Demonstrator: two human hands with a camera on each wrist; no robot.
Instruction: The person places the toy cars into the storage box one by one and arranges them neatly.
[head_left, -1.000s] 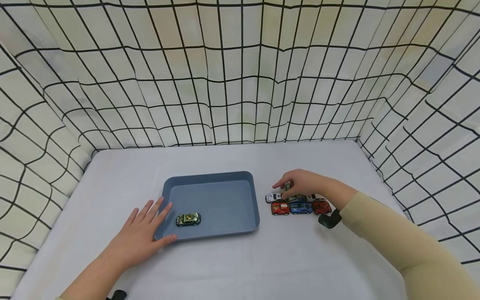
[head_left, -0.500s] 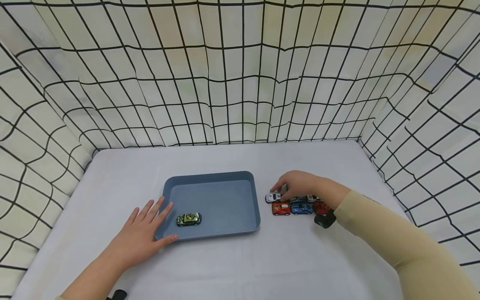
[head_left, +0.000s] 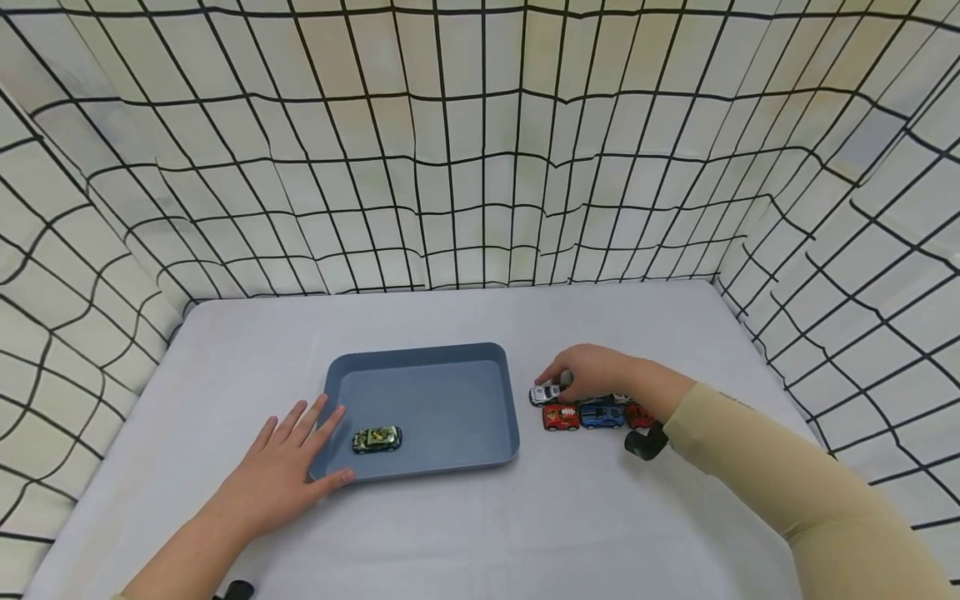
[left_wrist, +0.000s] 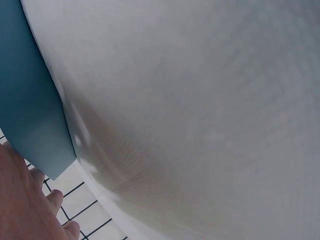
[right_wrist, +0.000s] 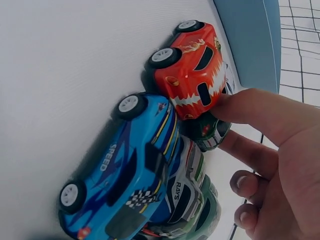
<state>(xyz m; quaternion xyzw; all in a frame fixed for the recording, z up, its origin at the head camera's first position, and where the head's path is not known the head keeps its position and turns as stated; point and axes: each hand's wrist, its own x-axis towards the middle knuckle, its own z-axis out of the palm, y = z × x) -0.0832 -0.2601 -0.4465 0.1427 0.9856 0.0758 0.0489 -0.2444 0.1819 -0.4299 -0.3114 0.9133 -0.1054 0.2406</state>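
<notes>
My left hand (head_left: 273, 475) lies with fingers spread over the left rim of a blue-grey tray (head_left: 450, 392). In the tray sits a green and gold camouflage toy car (head_left: 377, 439). Right of the tray, my right hand (head_left: 600, 371) reaches down and pinches a white toy car (head_left: 544, 395), its rear hidden by the fingers. Close in front stand a red flame-patterned toy car (right_wrist: 192, 75) and a blue toy car (right_wrist: 125, 175). The thumb is right beside the red one in the right wrist view. A dark green toy car (right_wrist: 207, 132) shows near the fingertips.
Another red toy car (head_left: 637, 415) stands at the right end of the front row, partly behind the wrist. More cars are half hidden under the right hand. White cloth covers the table (head_left: 450, 533), and a black-gridded white curtain (head_left: 480, 192) encloses its back and sides.
My right hand has lowered slightly toward the white toy car and closed in on it. The car has shifted a little to the left. My left hand stays still.
</notes>
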